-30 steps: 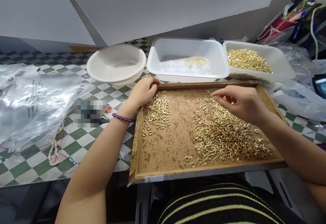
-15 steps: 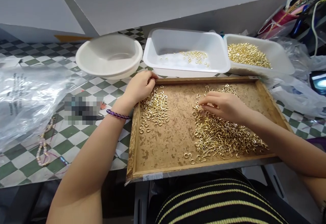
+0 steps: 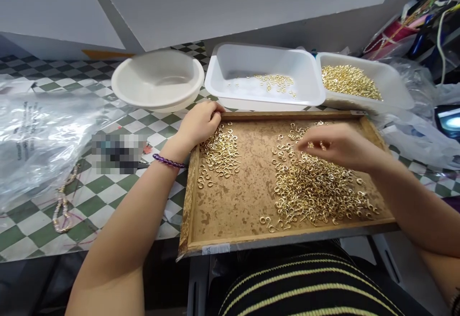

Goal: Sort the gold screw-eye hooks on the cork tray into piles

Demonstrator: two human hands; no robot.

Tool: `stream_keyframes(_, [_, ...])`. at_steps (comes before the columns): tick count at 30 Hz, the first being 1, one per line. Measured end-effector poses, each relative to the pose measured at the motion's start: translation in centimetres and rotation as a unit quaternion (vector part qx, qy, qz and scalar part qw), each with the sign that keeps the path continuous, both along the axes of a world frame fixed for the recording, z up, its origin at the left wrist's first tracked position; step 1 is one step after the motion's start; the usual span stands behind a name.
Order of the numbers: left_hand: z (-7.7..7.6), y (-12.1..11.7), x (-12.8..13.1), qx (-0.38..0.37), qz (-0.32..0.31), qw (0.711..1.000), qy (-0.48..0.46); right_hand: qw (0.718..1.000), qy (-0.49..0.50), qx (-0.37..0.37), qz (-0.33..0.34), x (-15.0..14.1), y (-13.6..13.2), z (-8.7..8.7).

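A shallow wooden tray (image 3: 247, 182) lies before me. My left hand (image 3: 201, 122) is closed over its far left corner, fingers curled on the rim. Right beside that hand, a smaller heap of gold S-shaped hooks (image 3: 223, 155) lies at the tray's left end. My right hand (image 3: 334, 147) hovers over the larger heap of gold hooks (image 3: 316, 191) on the right side, slightly smeared by motion. Its fingers curl toward the thumb, the tips pressed near each other; whether a hook is between them is too blurred to see.
Behind the tray stand a round white basin (image 3: 122, 88), a white bin (image 3: 266, 100) with a few gold pieces, and another bin (image 3: 393, 86) heaped with gold pieces. Clear plastic bags (image 3: 46, 134) and a beaded strand (image 3: 63, 210) lie on the checkered cloth to the left.
My right hand has moved to the right and lifted a little from the heap's left edge. My left hand stays on the tray corner. The view has shifted slightly.
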State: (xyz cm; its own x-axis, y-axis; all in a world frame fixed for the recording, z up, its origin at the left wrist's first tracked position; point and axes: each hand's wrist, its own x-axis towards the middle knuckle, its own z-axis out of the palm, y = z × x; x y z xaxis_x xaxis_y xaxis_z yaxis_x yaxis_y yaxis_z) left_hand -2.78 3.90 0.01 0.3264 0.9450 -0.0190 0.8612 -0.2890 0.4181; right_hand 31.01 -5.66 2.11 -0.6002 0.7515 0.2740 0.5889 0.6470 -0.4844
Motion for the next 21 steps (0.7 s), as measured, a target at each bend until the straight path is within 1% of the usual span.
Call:
stream_keyframes(1, [0.0, 0.0, 0.0, 0.001, 0.000, 1.000, 0.001, 0.994, 0.044, 0.052, -0.087, 0.1, 0.0, 0.1])
stream_keyframes(2, [0.0, 0.0, 0.0, 0.002, 0.000, 1.000, 0.001, 0.978, 0.078, 0.100, -0.167, 0.1, 0.0, 0.2])
stream_keyframes(3, [0.0, 0.0, 0.0, 0.003, 0.000, 1.000, 0.000, 0.961, 0.094, 0.139, -0.221, 0.1, 0.1, 0.1])
stream_keyframes(4, [0.0, 0.0, 0.0, 0.003, 0.000, 1.000, 0.000, 0.952, 0.088, 0.164, -0.242, 0.2, 0.1, 0.1])
stream_keyframes(5, [-0.1, 0.1, 0.0, 0.003, 0.000, 1.000, -0.001, 0.953, 0.065, 0.180, -0.235, 0.2, 0.1, 0.0])
stream_keyframes(7, [-0.1, 0.1, 0.0, 0.000, 0.001, 1.000, 0.000, 0.963, 0.012, 0.203, -0.178, 0.3, 0.1, -0.1])
stream_keyframes(8, [-0.2, 0.1, 0.0, 0.000, 0.000, 1.000, 0.001, 0.971, -0.006, 0.198, -0.137, 0.3, 0.1, -0.1])
stream_keyframes(9, [-0.2, 0.1, 0.0, 0.001, -0.001, 1.000, 0.003, 0.980, -0.014, 0.178, -0.091, 0.3, 0.0, -0.1])
stream_keyframes(11, [-0.3, 0.1, -0.1, 0.004, -0.002, 1.000, 0.006, 0.994, -0.010, 0.111, 0.008, 0.1, -0.3, 0.0])
stream_keyframes(12, [-0.3, 0.1, -0.1, 0.006, -0.003, 1.000, 0.005, 0.996, -0.005, 0.065, 0.055, -0.2, -0.5, 0.0])
stream_keyframes(14, [-0.4, 0.1, -0.1, 0.009, -0.004, 1.000, 0.001, 0.991, -0.019, -0.021, 0.131, -0.8, -1.1, -0.2])
stream_keyframes(16, [-0.4, 0.2, -0.2, 0.009, -0.005, 1.000, -0.002, 0.980, -0.061, -0.061, 0.178, -1.8, -1.7, -0.7])
stream_keyframes(18, [-0.4, 0.2, -0.2, 0.009, -0.004, 1.000, -0.002, 0.972, -0.103, -0.065, 0.201, -2.7, -2.3, -1.5])
stream_keyframes(21, [-0.3, 0.1, -0.2, 0.010, -0.003, 1.000, -0.001, 0.966, -0.112, -0.063, 0.222, -3.6, -2.8, -2.5])
